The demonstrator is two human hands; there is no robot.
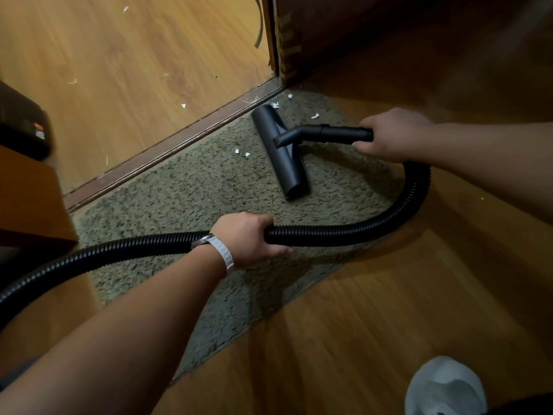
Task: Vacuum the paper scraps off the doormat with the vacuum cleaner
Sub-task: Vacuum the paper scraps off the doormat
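The right hand (389, 134) reaches in from 3 o'clock, fingers closed around the rigid black tube (344, 134). The left hand (248, 239) comes from 7 o'clock with the arm straight, fingers wrapped around the ribbed hose (344, 232); a pale band (223, 254) sits on its wrist. The floor nozzle (279, 154) lies flat on the doormat (179, 199). Small paper scraps (242, 152) lie at its 9 o'clock side, others at 12 o'clock near the door sill (167, 151). The hose leaves the picture at 8 o'clock. At 9 o'clock, a dark object (21, 127) is cut off and unclear.
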